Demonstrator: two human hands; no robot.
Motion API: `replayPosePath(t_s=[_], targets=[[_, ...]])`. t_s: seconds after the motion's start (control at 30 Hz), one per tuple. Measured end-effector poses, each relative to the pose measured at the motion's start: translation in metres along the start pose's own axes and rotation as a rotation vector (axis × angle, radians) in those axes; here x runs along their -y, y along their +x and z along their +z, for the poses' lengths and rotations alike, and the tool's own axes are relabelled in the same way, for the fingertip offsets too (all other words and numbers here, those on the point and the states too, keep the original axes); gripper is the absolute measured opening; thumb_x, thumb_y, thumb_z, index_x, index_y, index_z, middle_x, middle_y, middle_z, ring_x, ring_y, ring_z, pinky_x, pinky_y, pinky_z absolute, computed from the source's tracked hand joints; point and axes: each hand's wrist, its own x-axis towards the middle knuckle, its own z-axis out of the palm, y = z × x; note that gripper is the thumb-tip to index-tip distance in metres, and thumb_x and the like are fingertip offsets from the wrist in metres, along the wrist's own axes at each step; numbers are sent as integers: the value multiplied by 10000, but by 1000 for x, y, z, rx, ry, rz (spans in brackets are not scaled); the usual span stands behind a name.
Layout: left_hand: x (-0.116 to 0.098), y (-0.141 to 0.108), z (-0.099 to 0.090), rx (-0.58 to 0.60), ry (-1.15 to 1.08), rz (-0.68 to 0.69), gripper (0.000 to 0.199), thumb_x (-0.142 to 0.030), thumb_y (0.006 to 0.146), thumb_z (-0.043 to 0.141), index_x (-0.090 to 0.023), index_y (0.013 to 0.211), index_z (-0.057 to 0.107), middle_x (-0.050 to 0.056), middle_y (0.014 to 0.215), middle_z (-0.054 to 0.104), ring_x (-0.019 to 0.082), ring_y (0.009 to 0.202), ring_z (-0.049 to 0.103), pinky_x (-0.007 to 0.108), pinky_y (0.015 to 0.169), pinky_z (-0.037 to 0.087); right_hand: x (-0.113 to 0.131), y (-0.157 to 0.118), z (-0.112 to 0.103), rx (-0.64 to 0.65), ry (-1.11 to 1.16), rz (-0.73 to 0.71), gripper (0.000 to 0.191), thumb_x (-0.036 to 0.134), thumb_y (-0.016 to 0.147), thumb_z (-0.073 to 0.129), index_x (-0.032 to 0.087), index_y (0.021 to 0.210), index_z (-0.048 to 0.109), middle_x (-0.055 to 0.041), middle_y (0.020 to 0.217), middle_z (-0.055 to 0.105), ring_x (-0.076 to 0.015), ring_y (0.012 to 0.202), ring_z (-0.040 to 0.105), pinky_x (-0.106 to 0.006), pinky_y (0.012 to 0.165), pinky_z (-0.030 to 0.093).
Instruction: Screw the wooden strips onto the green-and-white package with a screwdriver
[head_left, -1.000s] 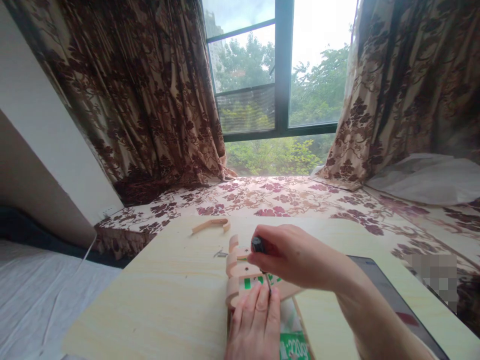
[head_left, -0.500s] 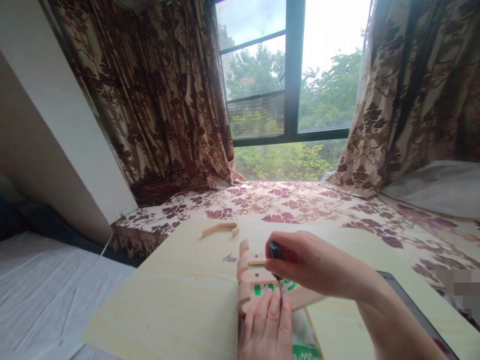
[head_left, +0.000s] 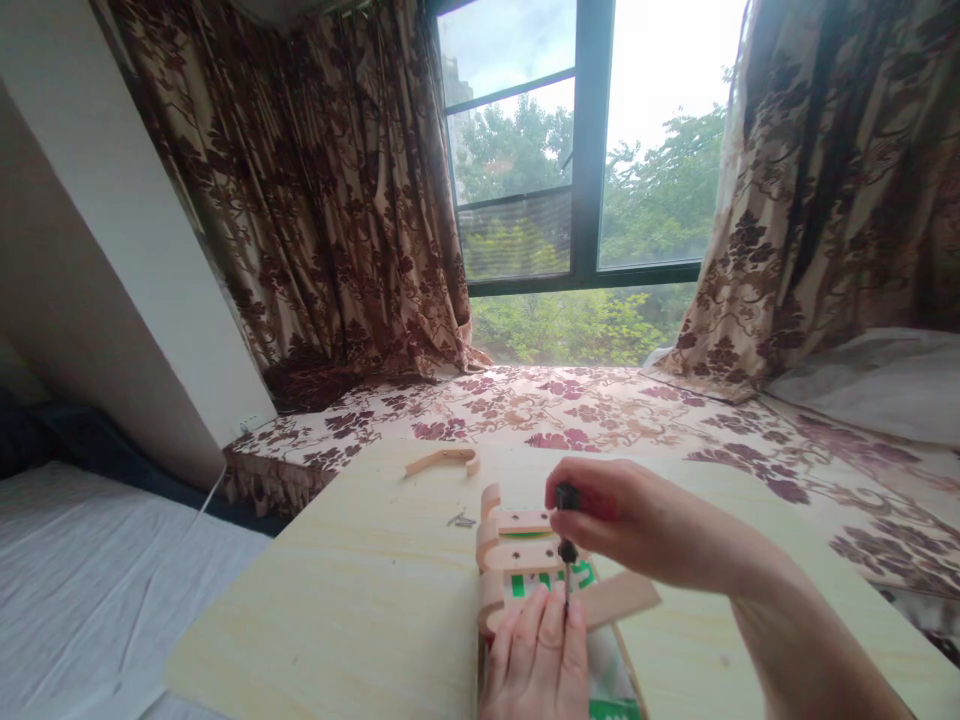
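Nearest me, the left hand (head_left: 538, 655) lies flat, fingers together, on the wooden strip (head_left: 619, 600); the right hand (head_left: 622, 510) grips an upright screwdriver (head_left: 568, 525), its tip at those fingers; beyond, a curved wooden piece (head_left: 442, 460) rests on the worktop (head_left: 337, 590)

Home rm, 2 floral curtains (head_left: 322, 200) (head_left: 817, 200), window w/ trees (head_left: 517, 150), matching ledge cover (head_left: 585, 405), bed (head_left: 112, 600)

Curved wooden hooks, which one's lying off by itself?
The hook near the far edge of the table, beyond the small metal pieces; the other three hooks are lined up by the left hand.
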Motion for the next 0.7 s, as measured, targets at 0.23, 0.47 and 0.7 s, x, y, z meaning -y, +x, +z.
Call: replayPosePath(t_s=[0.23, 0.47, 0.7], targets=[[14, 8, -13, 91, 61, 166, 239, -160, 809, 543, -205, 1033, 610, -51, 1023, 696, 115, 891, 661, 250, 713, 521, 1, -1, 1, -85, -136, 40, 209, 354, 868, 493, 192, 737, 505, 39, 585, 507, -96, 543, 395, -233, 519, 289], [-11, -4, 20, -236, -3, -153, 221, -98, 781, 500, -226, 919, 616, -24, 832, 724, 134, 776, 663, 289, 839, 457, 1, -5, 0, -48, -152, -4, 109, 257, 881, 440, 206, 822, 516, 12, 694, 580, -110, 615, 457, -237, 575, 323], [-14, -12, 19, -165, -66, -227, 266, -107, 782, 492, -223, 988, 616, -9, 906, 721, 156, 860, 651, 320, 899, 428, 21, -1, -19, 192, -423, -5, 122, 219, 852, 439, 206, 794, 546, -7, 685, 616, -119, 596, 469, -243, 532, 265]])
